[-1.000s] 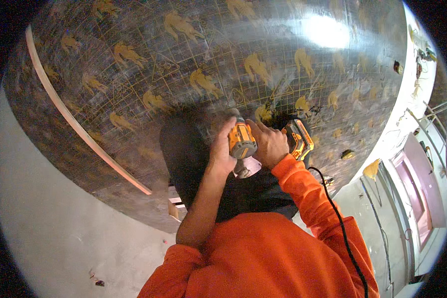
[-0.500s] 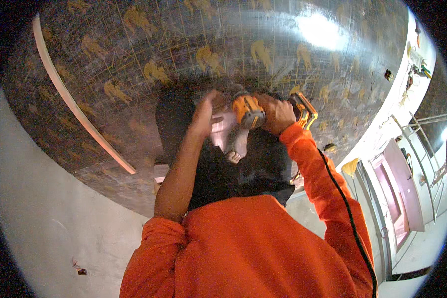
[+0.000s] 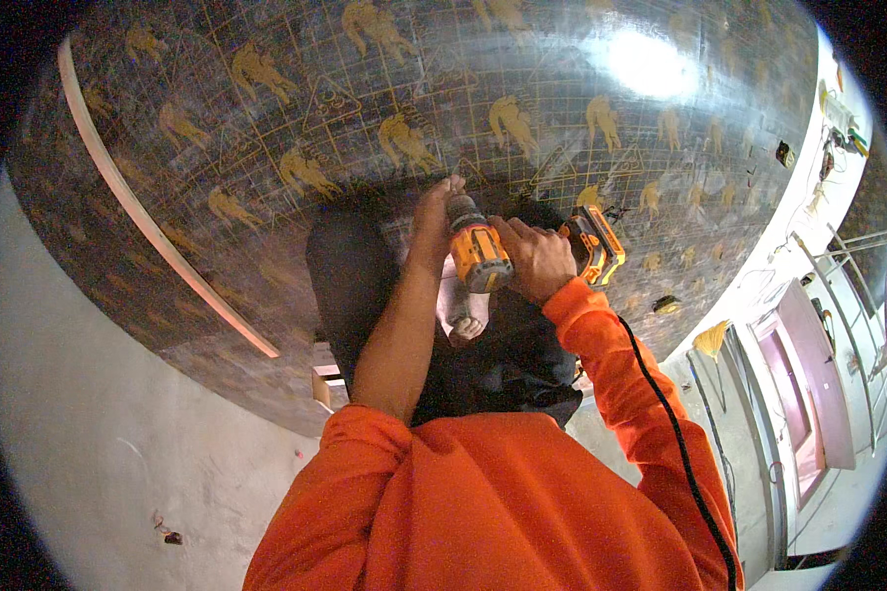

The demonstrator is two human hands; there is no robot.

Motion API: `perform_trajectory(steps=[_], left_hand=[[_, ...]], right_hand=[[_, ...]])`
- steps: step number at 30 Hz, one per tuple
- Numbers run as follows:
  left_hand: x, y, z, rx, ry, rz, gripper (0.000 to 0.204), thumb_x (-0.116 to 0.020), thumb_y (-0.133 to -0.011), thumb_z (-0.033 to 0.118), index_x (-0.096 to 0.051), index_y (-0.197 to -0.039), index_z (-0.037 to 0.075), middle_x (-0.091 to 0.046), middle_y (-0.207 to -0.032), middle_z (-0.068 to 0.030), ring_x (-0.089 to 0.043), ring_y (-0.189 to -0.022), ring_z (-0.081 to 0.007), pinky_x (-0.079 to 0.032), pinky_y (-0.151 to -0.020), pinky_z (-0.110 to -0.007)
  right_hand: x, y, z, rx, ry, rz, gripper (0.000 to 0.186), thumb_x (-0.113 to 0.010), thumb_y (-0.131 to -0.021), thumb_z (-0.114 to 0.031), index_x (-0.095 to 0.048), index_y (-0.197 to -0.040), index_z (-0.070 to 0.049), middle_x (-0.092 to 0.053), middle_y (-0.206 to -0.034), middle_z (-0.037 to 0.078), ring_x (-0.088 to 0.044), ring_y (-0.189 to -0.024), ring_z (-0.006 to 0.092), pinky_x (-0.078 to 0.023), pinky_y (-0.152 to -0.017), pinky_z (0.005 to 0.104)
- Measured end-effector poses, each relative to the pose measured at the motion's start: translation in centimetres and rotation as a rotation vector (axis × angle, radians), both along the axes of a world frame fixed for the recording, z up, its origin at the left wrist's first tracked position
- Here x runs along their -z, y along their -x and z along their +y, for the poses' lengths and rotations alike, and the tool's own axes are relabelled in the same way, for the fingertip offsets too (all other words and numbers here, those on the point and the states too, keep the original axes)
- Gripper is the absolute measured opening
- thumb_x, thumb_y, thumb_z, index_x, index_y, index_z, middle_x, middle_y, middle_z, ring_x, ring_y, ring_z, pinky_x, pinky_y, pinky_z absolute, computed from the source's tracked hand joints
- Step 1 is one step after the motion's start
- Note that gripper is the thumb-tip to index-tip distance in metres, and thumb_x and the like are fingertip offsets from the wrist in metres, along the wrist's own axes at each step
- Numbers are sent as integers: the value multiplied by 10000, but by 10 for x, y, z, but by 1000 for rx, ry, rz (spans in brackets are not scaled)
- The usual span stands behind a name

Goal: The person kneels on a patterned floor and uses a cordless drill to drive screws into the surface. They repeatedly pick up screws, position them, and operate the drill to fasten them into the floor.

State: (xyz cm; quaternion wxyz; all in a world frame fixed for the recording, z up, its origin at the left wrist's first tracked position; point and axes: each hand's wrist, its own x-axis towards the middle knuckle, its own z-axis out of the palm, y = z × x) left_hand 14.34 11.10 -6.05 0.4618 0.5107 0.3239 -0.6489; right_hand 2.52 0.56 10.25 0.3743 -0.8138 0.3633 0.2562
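Dark, yellow-printed board point(image 3: 266, 123) spreads past the drill point(image 3: 479, 254), a wood strip point(image 3: 158, 232) lies left of it, the left hand point(image 3: 432, 217) is back at its nose, finger grip unclear, and the right hand point(image 3: 540, 260) holds its handle, so both hands are there again.

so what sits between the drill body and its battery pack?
The right hand's grip sits between the drill body and the battery pack; the head view shows it.

Drill point(image 3: 481, 258), orange and grey. Panel point(image 3: 443, 94), dark brown with yellow grid and repeated yellow figures. Sweatshirt point(image 3: 512, 502), plain orange. Trousers point(image 3: 347, 271), black.
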Motion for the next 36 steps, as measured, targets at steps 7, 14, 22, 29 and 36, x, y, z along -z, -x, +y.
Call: perform_trajectory(steps=[7, 14, 22, 29, 36], left_hand=[[-108, -22, -18, -56, -85, 288, 309, -689, -856, 297, -591, -1043, 72, -627, -978, -56, -622, -861, -203, -527, -736, -362], [-144, -19, -29, 241, -90, -43, 302, -707, -814, 258, -594, -1035, 86, -622, -910, -55, -621, -790, -199, -508, -673, -371], [-144, -30, -39, 268, -110, 86, 246, -675, -811, 306, -647, -939, 97, -629, -838, -49, -622, -707, -209, -505, -631, -383], [-142, -31, -40, 246, -95, 55, 258, -680, -797, 319, -650, -932, 101, -639, -819, -56, -628, -687, -217, -519, -626, -385], [-137, -36, -33, 326, -98, 126, 276, -672, -791, 336, -658, -944, 107, -651, -809, -54, -639, -695, -228, -541, -633, -399]], right_hand=[[-6, -6, -3, -33, 27, 54, 671, -730, -694, -156, -485, -1318, -118, -645, -1056, 98, -675, -893, 339, -557, -714, 449], [-12, -16, -5, 29, -34, 137, 535, -701, -734, -195, -538, -1240, -142, -646, -1116, 98, -678, -888, 363, -550, -720, 480], [-7, -20, -8, 4, -91, 211, 589, -734, -709, -222, -545, -1263, -161, -645, -1125, 108, -675, -882, 385, -551, -732, 489], [-2, -24, -13, -66, -84, 228, 601, -767, -699, -287, -553, -1243, -148, -655, -1132, 115, -675, -892, 383, -549, -735, 490], [-8, -29, -6, -61, 13, 232, 624, -770, -715, -377, -558, -1254, -145, -670, -1111, 114, -679, -886, 380, -553, -725, 489]])
